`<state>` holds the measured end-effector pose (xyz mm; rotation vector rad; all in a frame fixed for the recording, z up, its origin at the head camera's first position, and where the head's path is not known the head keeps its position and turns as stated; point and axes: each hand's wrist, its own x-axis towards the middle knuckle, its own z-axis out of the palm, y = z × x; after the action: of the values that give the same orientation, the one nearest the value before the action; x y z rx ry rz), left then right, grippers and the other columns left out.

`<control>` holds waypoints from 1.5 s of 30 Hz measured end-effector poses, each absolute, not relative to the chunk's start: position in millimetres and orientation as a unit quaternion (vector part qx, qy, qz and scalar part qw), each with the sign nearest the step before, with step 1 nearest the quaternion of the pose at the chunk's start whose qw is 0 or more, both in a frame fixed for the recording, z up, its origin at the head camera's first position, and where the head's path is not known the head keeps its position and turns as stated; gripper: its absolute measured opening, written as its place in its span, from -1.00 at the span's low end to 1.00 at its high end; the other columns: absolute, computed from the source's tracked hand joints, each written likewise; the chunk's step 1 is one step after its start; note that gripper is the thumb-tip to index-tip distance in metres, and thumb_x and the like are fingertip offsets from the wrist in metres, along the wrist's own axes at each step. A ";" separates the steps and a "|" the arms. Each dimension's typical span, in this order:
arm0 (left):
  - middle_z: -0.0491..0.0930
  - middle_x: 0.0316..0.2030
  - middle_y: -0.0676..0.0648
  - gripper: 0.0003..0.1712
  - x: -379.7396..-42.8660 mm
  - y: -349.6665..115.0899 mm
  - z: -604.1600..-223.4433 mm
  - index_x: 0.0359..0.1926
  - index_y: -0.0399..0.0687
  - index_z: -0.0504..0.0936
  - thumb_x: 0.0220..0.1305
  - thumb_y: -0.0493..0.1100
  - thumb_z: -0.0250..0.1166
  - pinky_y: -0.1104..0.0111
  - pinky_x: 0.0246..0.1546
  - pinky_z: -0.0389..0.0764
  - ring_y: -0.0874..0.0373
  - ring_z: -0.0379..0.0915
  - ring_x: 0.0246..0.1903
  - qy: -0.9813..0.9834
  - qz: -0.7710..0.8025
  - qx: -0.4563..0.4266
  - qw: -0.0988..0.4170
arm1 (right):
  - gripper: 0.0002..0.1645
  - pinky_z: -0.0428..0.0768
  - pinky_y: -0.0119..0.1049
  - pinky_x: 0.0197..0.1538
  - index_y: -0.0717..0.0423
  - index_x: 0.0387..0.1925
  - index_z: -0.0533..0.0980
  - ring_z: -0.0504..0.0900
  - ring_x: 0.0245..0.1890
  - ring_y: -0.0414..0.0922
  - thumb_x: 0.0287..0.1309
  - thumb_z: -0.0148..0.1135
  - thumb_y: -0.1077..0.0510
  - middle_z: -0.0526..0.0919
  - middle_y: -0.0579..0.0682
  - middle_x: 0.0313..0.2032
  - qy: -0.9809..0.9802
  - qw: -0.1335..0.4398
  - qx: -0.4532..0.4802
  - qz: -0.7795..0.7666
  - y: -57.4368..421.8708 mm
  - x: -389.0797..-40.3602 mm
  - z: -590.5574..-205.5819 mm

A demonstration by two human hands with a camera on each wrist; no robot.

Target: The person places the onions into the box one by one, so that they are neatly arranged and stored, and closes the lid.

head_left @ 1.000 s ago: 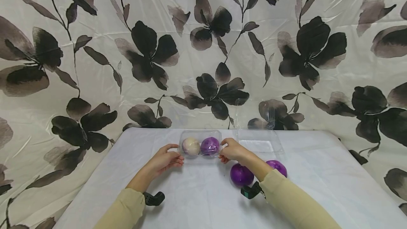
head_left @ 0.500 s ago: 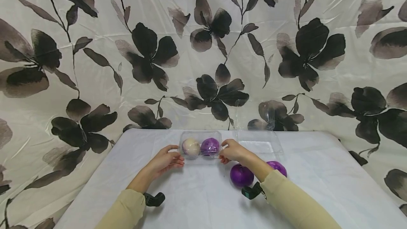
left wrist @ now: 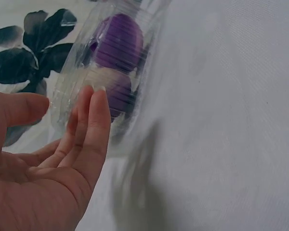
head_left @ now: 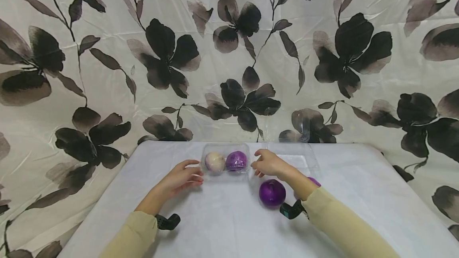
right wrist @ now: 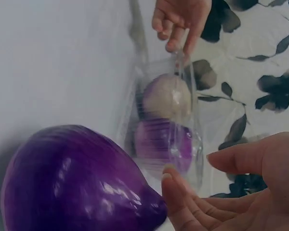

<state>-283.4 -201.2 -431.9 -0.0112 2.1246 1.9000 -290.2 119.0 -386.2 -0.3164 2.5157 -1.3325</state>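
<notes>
A clear plastic clamshell box (head_left: pixel 226 146) sits near the table's far edge, its lid down. Inside lie two onions: a pale onion with purple sides (head_left: pixel 215 162) on the left and a purple onion (head_left: pixel 236 161) on the right. Just off the box's left end is my left hand (head_left: pixel 181 178), fingers loosely extended, holding nothing. My right hand (head_left: pixel 269 163) hovers at the right end, thumb and fingers apart, with nothing between them. Below it a shiny purple onion (head_left: pixel 272 193) rests on the table; another purple onion (head_left: pixel 314 180) is mostly hidden behind my right forearm.
A second clear box (head_left: pixel 310 158) stands open to the right, its transparent lid (head_left: pixel 305 128) raised against the floral backdrop (head_left: pixel 236 63). White cloth (head_left: pixel 222 218) covers the table. Each wrist carries a dark camera mount.
Both hands have let go of the box ends and drawn slightly outward, left hand leftward and right hand rightward. The box and its onions stay in place.
</notes>
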 end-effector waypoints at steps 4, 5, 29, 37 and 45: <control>0.48 0.13 -0.42 -0.37 -280.5 -205.1 -425.8 0.50 -0.36 0.10 0.56 -0.22 0.08 0.25 -0.06 0.75 0.04 0.64 -0.13 0.750 0.645 -0.001 0.148 | -0.33 0.75 -0.02 -0.07 0.49 0.38 0.24 0.70 -0.16 0.20 0.35 0.16 0.24 0.68 0.31 -0.08 0.874 0.137 -0.117 -0.451 128.0 -285.2 -377.5; 0.46 0.14 -0.44 -0.36 -279.4 -206.0 -424.6 0.50 -0.36 0.10 0.56 -0.23 0.08 0.23 -0.04 0.75 0.03 0.64 -0.12 0.754 0.640 0.001 0.147 | -0.34 0.75 -0.02 -0.07 0.48 0.37 0.25 0.70 -0.16 0.19 0.36 0.17 0.24 0.68 0.29 -0.10 0.876 0.135 -0.118 -0.448 130.3 -283.9 -375.8; 0.51 -0.02 -0.27 -0.54 -261.0 -190.3 -393.9 0.35 -0.30 0.39 0.51 -0.28 0.15 0.19 -0.03 0.75 -0.12 0.64 -0.07 0.844 0.531 0.074 0.016 | -0.50 0.69 -0.06 -0.01 0.28 0.27 0.45 0.65 -0.03 0.07 0.41 0.20 0.12 0.63 0.17 -0.02 0.908 0.052 -0.172 -0.379 208.2 -252.6 -360.7; 0.55 0.01 -0.17 -0.53 -263.8 -160.4 -390.8 0.33 -0.22 0.46 0.45 -0.24 0.23 0.18 -0.09 0.72 -0.08 0.58 0.03 0.857 0.504 0.106 -0.010 | -0.49 0.68 0.00 0.06 0.27 0.27 0.45 0.61 0.05 0.12 0.42 0.21 0.09 0.61 0.18 0.02 0.911 0.038 -0.180 -0.370 232.7 -244.0 -362.6; 0.52 0.18 -0.21 -0.49 -270.0 -126.0 -391.8 0.31 -0.10 0.50 0.38 -0.20 0.34 0.14 0.00 0.70 -0.05 0.57 0.07 0.859 0.497 0.121 -0.024 | -0.46 0.69 -0.01 0.05 0.30 0.26 0.44 0.62 0.05 0.12 0.36 0.28 0.12 0.58 0.23 0.09 0.910 0.012 -0.205 -0.360 256.0 -239.6 -372.7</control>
<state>-270.0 -126.0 -391.8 0.3869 2.7395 1.5866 -239.6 256.0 -372.7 -0.6400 2.8378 -1.1235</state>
